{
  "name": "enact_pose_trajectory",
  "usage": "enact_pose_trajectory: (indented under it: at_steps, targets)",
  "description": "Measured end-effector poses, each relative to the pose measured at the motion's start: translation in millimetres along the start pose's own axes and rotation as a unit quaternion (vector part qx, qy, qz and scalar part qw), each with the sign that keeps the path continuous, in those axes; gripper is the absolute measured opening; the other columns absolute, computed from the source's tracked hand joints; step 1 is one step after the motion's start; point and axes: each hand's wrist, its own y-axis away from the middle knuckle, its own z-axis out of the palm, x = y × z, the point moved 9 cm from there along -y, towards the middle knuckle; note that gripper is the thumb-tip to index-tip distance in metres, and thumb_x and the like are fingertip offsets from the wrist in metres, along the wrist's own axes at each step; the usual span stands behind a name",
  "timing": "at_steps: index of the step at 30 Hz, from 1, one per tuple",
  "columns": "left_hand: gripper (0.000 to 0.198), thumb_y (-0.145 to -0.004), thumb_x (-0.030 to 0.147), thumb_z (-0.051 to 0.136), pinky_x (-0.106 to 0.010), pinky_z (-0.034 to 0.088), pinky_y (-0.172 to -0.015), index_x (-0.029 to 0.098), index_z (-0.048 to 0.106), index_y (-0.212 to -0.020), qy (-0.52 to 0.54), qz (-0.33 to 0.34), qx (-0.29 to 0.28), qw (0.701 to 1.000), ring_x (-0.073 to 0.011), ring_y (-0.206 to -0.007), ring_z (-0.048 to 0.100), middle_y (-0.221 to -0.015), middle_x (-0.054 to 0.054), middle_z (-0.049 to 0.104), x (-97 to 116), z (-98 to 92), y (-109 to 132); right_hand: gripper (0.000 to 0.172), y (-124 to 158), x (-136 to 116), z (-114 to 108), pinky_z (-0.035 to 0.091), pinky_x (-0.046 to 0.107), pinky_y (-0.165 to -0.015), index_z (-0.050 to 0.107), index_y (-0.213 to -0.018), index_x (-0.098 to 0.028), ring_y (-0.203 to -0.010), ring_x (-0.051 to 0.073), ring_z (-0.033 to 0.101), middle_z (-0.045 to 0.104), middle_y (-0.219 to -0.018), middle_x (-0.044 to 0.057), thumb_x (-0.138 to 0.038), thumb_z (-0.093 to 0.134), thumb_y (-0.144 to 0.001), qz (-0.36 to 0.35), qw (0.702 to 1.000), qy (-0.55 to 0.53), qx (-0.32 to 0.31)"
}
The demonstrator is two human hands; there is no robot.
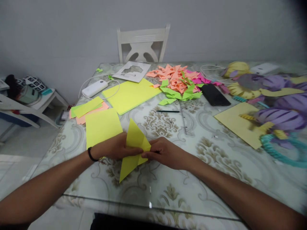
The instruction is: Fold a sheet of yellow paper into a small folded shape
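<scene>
**Left hand and right hand grasp folded yellow paper over the table**

Beyond the table's left edge stands a white piece of furniture with assorted things on it. Just inside that edge, green, yellow and salmon paper slips lie overlapped, and behind them is a white power bank with a looping cable. In front of the slips lies a flat yellow sheet, partly hidden by the left hand, whose wrist wears a dark band. That hand grasps the folded yellow paper, its thumb laid across the near face.

The paper is held up toward the table's front edge, left of the middle, its points spread up and down. The right hand pinches its right-hand corner between thumb and fingers.

Farther back lies a yellow stack of sheets, with a cut-out white card near the back edge; a white chair stands beyond. To the right come heaped orange folded pieces, then green folded pieces in front of them, a dark pen, a clear ruler and a black phone. Toward the table's right side are a pale yellow sheet, purple paper shapes and a teal ring.
</scene>
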Motion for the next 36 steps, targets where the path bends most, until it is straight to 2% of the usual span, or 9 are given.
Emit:
enact_pose_trajectory:
  at_steps: [9,14,21,26,36]
  targets:
    - [0.036,-0.097,0.047,0.061,-0.027,0.057,-0.074,0.018,0.071,-0.113,0.023,0.002,0.014,1.0,-0.0205,-0.089,0.072,-0.106,-0.007,0.079,-2.0,-2.1,-0.3,0.044,-0.8,-2.4,1.1,0.04,0.023,-0.055,0.079,-0.084,-0.014,-0.063,0.013,0.06,0.072,-0.078,0.005,-0.051,0.059,-0.099,-0.016,0.999,0.028,-0.012]
    - [0.036,-0.097,0.048,0.06,-0.027,0.057,-0.071,0.016,0.072,-0.109,0.019,-0.004,0.009,1.0,-0.0209,-0.087,0.072,-0.104,-0.008,0.079,-1.8,-1.6,-0.5,0.044,-1.1,-1.5,0.2,0.044,0.023,-0.059,0.079,-0.081,-0.015,-0.065,0.013,0.064,0.073,-0.077,0.004,-0.049,0.059,-0.1,-0.016,1.0,0.01,-0.003]
    - [0.035,-0.096,0.048,0.06,-0.026,0.057,-0.073,0.017,0.07,-0.111,0.017,-0.006,0.013,1.0,-0.0202,-0.088,0.072,-0.105,-0.007,0.078,-2.5,-2.4,-0.5,0.047,-0.5,1.1,1.1,0.043,0.022,-0.057,0.08,-0.086,-0.014,-0.066,0.014,0.063,0.073,-0.079,0.005,-0.055,0.06,-0.098,0.001,1.0,0.005,-0.012]
    - [0.036,-0.097,0.049,0.059,-0.027,0.057,-0.074,0.017,0.07,-0.11,0.017,-0.006,0.019,1.0,-0.0205,-0.088,0.072,-0.105,-0.007,0.078,-1.8,-3.6,-0.4,0.043,-0.8,-2.8,1.1,0.042,0.023,-0.059,0.08,-0.091,-0.014,-0.068,0.014,0.063,0.074,-0.082,0.005,-0.053,0.061,-0.097,-0.018,1.0,0.021,-0.014]
    - [0.038,-0.096,0.05,0.06,-0.028,0.058,-0.073,0.017,0.07,-0.111,0.02,-0.008,0.022,1.0,-0.0213,-0.087,0.072,-0.104,-0.008,0.078,-3.7,-3.5,-1.1,0.036,-1.1,2.8,2.6,0.043,0.023,-0.06,0.081,-0.091,-0.014,-0.07,0.014,0.064,0.076,-0.086,0.006,-0.044,0.061,-0.099,-0.002,1.0,0.022,-0.018]
